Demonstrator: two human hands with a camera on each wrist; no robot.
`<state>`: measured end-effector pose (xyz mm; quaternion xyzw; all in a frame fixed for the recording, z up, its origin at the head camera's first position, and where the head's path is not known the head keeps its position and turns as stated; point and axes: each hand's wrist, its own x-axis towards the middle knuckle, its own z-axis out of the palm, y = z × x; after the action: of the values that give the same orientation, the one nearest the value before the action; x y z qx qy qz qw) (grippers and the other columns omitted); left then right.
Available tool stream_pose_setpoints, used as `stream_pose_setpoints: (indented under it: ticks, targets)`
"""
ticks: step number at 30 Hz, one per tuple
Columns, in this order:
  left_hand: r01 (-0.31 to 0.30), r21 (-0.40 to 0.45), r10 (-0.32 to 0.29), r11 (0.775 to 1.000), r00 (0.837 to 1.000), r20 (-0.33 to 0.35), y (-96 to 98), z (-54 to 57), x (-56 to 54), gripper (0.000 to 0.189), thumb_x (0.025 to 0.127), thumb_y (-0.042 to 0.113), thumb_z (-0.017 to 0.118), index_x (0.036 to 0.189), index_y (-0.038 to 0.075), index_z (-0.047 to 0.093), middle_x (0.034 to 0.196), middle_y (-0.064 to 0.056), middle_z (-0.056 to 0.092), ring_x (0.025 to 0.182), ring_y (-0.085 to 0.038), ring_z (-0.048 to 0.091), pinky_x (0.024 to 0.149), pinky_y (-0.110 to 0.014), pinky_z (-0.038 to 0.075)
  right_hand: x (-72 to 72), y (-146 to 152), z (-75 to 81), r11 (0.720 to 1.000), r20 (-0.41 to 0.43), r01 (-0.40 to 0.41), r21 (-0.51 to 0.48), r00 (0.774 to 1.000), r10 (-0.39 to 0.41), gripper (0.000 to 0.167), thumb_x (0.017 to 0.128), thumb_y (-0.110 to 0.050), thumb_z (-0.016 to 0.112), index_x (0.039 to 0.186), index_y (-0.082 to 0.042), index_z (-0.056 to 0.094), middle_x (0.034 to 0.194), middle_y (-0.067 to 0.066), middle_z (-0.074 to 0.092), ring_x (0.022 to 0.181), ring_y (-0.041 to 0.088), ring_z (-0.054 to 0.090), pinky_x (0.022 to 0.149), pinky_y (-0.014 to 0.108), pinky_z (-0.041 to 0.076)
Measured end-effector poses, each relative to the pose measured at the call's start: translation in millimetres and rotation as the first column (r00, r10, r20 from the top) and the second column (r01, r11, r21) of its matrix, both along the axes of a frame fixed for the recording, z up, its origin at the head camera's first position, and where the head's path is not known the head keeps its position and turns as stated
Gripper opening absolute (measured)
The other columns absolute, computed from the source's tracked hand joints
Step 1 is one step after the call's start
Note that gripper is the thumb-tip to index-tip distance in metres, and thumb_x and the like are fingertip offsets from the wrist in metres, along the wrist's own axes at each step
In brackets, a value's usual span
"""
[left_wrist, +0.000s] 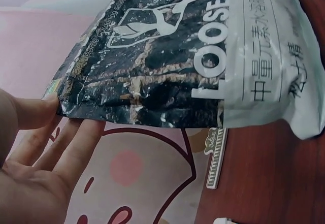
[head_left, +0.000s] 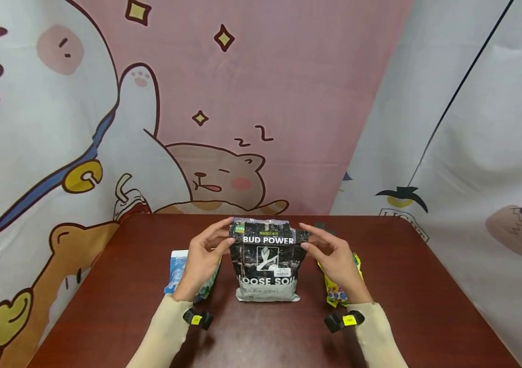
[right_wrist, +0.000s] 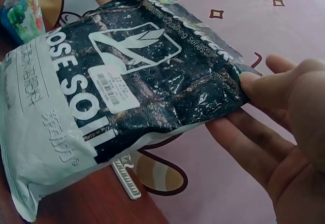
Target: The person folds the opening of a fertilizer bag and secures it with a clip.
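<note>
A black and white bag of loose soil (head_left: 267,263) stands upright on the table in the head view, its printed front facing me. My left hand (head_left: 203,258) pinches the bag's upper left corner between thumb and fingers. At the upper right corner my right hand (head_left: 332,258) pinches it the same way. Seen from the left wrist, the thumb (left_wrist: 38,111) lies on the front and the fingers reach behind. From the right wrist, a white barcode label (right_wrist: 112,88) shows on the bag's front, and the right thumb (right_wrist: 269,87) presses near the top edge.
Partly hidden behind my left hand is a blue and green packet (head_left: 178,268). A yellow packet (head_left: 336,291) lies behind my right hand. A small pale comb-like strip (right_wrist: 126,177) is beyond the bag. The dark red table (head_left: 265,337) ends at a printed cloth backdrop (head_left: 298,102).
</note>
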<state>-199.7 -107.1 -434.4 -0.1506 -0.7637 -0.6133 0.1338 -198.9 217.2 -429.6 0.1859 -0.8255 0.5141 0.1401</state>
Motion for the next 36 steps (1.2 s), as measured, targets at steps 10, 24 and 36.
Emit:
stream_pose_setpoints:
  ticks: [10,24,36]
  targets:
    - [0.053,-0.128,-0.057,0.99,0.998,-0.027,-0.2,2.8,0.9,0.043,0.099,0.014,0.068,0.139,0.03,0.065,0.127,0.006,0.067,0.083,-0.01,0.067,0.071,-0.026,0.052,2.3,-1.0,0.4,0.993,-0.061,0.004,0.122,0.998,0.003,0.038,0.097,-0.024,0.072,0.135,-0.029,0.069,0.123,-0.008,0.073,0.108,0.011,0.066,0.089,0.031,0.054]
    - [0.033,-0.243,-0.041,0.969,0.999,-0.026,-4.2,1.7,-1.4,0.032,0.097,0.019,0.072,0.129,0.02,0.074,0.117,0.006,0.074,0.093,-0.01,0.07,0.078,-0.027,0.059,0.4,-3.9,-1.8,0.992,-0.117,0.003,0.126,0.993,0.011,0.028,0.094,-0.019,0.075,0.122,-0.021,0.077,0.092,-0.008,0.068,0.077,0.008,0.058,0.076,0.022,0.057]
    - [0.02,-0.27,-0.027,0.963,0.999,-0.021,-6.5,-0.9,-1.0,0.015,0.098,0.025,0.07,0.106,0.032,0.08,0.085,0.005,0.068,0.071,-0.023,0.069,0.065,-0.027,0.056,0.6,-6.9,-0.6,0.994,-0.193,0.017,0.111,0.981,0.005,0.014,0.093,-0.015,0.076,0.099,-0.027,0.081,0.104,-0.008,0.069,0.091,0.011,0.066,0.075,0.026,0.055]
